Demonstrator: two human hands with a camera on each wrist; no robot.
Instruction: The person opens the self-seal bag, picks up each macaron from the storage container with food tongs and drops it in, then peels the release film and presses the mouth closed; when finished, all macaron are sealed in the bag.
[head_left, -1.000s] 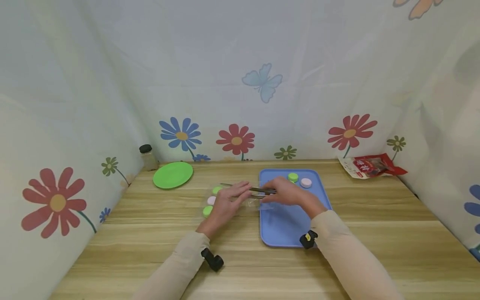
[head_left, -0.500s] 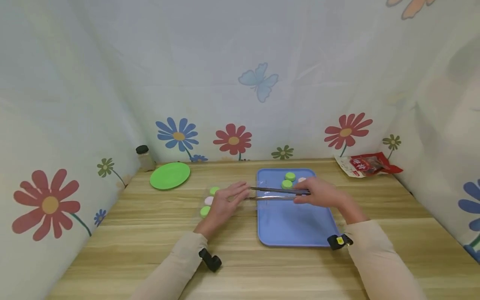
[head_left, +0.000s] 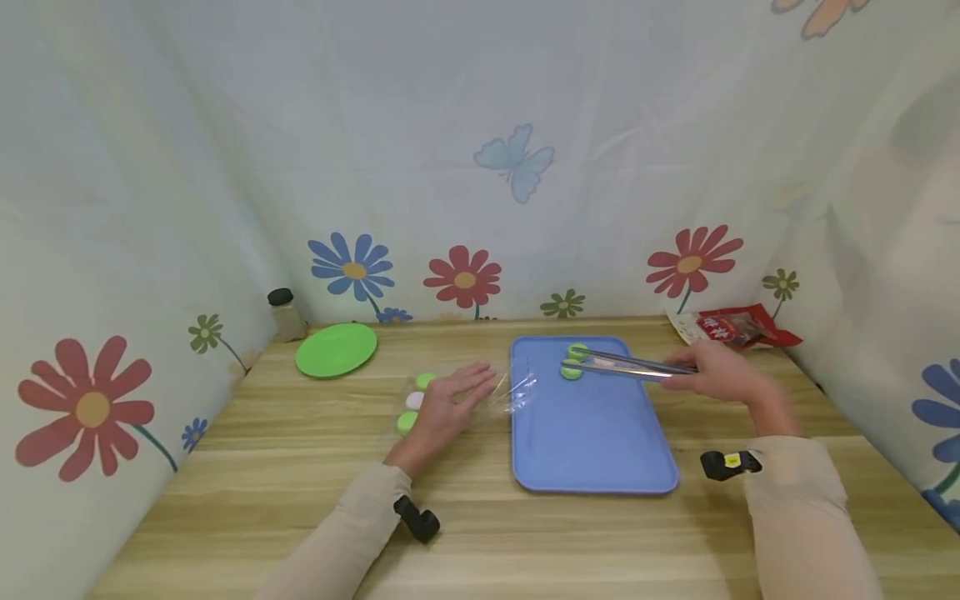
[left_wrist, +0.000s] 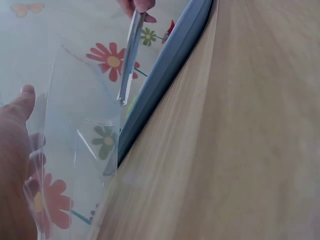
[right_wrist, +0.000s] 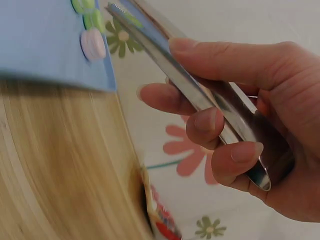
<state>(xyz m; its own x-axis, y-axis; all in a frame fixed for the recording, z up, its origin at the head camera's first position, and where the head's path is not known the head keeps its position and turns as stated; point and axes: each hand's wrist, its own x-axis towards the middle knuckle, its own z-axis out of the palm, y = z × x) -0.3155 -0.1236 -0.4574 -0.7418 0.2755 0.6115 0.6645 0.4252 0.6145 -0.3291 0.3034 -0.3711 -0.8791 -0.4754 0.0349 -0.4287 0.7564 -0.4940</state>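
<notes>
My right hand [head_left: 722, 373] grips metal tongs [head_left: 647, 367], thumb on one arm and curled fingers on the other. The tongs' slightly parted tips lie over two green macarons [head_left: 572, 370] at the back of a blue tray [head_left: 592, 450]. Beside them a pink macaron [right_wrist: 93, 44] is partly hidden by the tongs in the head view. My left hand [head_left: 447, 402], fingers fairly straight, touches a clear plastic package [left_wrist: 82, 140]; in the left wrist view its fingers show behind the plastic. Left of that hand, green and pink macarons [head_left: 414, 402] lie in a row in the package.
A green plate [head_left: 336, 350] and a jar with a black lid [head_left: 286, 315] stand at the back left of the wooden table [head_left: 480, 550]. At the back right lies a red and white snack bag [head_left: 738, 327]. A flowered cloth hangs behind.
My right hand has drawn the tongs rightward from beside the left hand, and their tips are now over the macarons on the tray. The left hand has stayed nearly in place.
</notes>
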